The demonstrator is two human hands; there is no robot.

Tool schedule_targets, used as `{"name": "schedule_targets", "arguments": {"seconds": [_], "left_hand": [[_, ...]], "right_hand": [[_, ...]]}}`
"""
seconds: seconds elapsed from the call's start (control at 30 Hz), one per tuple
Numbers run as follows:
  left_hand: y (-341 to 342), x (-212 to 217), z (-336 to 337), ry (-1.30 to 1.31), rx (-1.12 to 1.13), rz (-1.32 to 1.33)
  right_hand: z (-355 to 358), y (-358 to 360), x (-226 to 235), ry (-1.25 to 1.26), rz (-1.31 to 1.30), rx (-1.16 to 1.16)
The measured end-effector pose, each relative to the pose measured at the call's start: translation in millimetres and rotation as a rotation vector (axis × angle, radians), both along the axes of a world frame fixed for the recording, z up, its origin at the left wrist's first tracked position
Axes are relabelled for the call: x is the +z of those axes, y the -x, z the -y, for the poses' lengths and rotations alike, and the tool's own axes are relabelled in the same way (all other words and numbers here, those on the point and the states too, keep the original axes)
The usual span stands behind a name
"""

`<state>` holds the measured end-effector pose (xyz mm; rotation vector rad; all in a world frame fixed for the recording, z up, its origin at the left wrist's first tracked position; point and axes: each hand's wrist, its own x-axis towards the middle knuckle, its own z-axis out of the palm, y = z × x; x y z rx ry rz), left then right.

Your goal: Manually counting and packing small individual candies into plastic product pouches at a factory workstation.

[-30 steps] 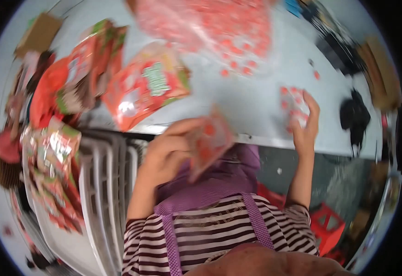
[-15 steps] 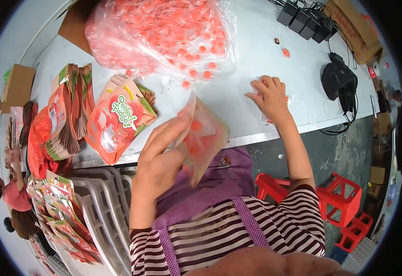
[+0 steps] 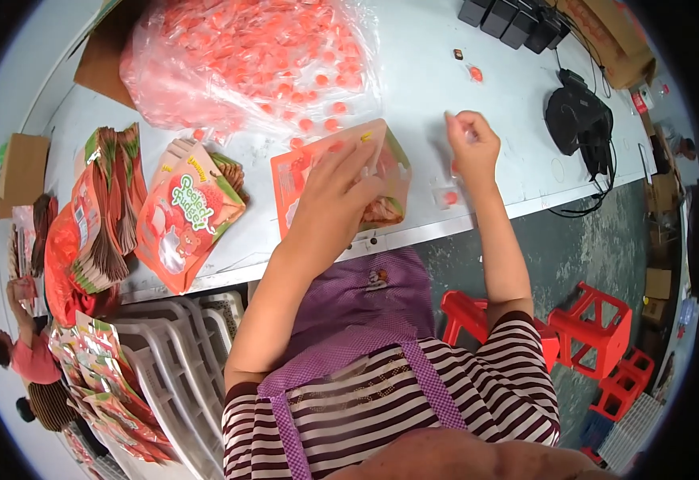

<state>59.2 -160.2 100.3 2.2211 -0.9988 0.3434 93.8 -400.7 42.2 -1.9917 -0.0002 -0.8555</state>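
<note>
My left hand (image 3: 333, 192) lies across a red and green printed pouch (image 3: 289, 166) at the table's front edge, its fingers over the pouch and its thumb bent in, keeping hold of it. To the right, my right hand (image 3: 475, 148) is raised with its fingers curled to the thumb. A small pale, shiny bit shows between them, too little to name. Below that hand lies a red candy in a clear wrapper (image 3: 449, 198). Left of the held pouch, a stack of matching pouches (image 3: 185, 216) lies flat.
A large clear bag of wrapped red candies (image 3: 245, 64) spreads over the back. Bundled pouches (image 3: 117, 208) stand at far left, above grey crates (image 3: 153, 360). Black adapters (image 3: 517, 22) and a black strapped device (image 3: 577, 120) lie right. Red stools (image 3: 593, 328) stand on the floor.
My left hand has turned the pouch over and brought it down to the table, its printed side now showing. My right hand has lifted from the table and its fingers have closed.
</note>
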Motion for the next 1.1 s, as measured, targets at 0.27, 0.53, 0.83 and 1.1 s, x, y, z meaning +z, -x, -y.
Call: {"name": "schedule_targets", "arguments": {"seconds": [0.27, 0.53, 0.83, 1.1], "left_hand": [[-4.8, -9.3, 10.5, 0.03, 0.018, -0.056], [-8.0, -6.1, 9.9, 0.173, 0.082, -0.131], [-8.8, -6.8, 9.1, 0.36, 0.061, -0.195], [2.3, -6.5, 3.1, 0.471, 0.007, -0.383]], "right_hand": [[-73.4, 16.3, 68.0, -0.965, -0.029, 0.057], [-87.8, 12.4, 37.7, -0.687, 0.05, 0.36], [-84.5, 28.2, 28.4, -0.303, 0.043, 0.517], [-74.3, 31.2, 13.0, 0.042, 0.252, 0.757]]}}
